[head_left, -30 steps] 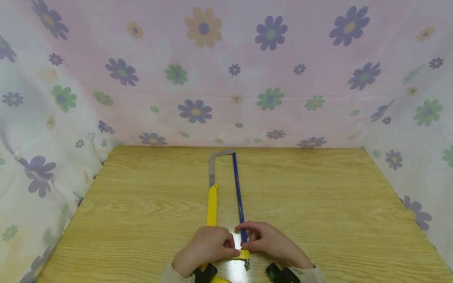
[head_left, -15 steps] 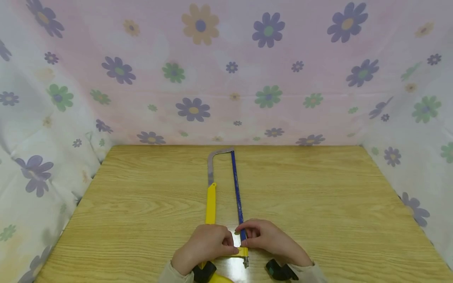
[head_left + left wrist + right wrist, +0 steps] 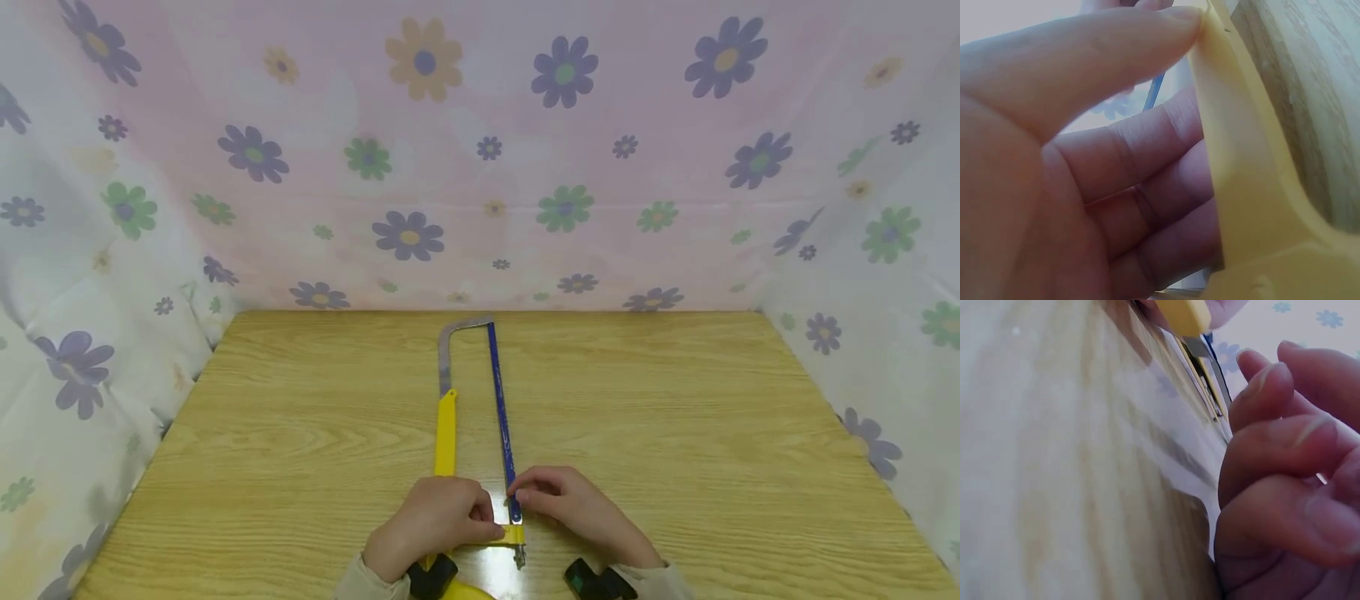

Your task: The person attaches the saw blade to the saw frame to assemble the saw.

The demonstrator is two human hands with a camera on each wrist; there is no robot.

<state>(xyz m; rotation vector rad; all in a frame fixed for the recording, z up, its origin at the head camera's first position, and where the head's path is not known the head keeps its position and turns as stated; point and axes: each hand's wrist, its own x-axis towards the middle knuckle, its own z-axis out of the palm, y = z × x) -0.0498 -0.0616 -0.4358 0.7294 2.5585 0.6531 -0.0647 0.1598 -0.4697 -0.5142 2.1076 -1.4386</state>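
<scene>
A hacksaw lies lengthwise on the table, with a yellow-and-grey frame (image 3: pixel 446 433) and a blue blade (image 3: pixel 501 400) running along its right side. My left hand (image 3: pixel 442 512) grips the yellow crosspiece (image 3: pixel 498 534) at the near end; in the left wrist view the thumb presses one side and the other fingers (image 3: pixel 1147 150) curl against it. At the near part of the blade, my right hand (image 3: pixel 566 504) pinches it between thumb and index finger. The blade's near tip shows just above the crosspiece. A metal tensioning screw (image 3: pixel 521 557) sticks out below. The saw's handle is mostly hidden by the left wrist.
The wooden table (image 3: pixel 660 400) extends around the saw. Flowered cloth (image 3: pixel 480 183) hangs behind it and along both sides. Black camera mounts (image 3: pixel 598 579) sit on both wrists.
My right thumb has slid up the blade from beside the crosspiece to near the index finger, uncovering the blade's near tip. The left hand keeps its hold on the crosspiece.
</scene>
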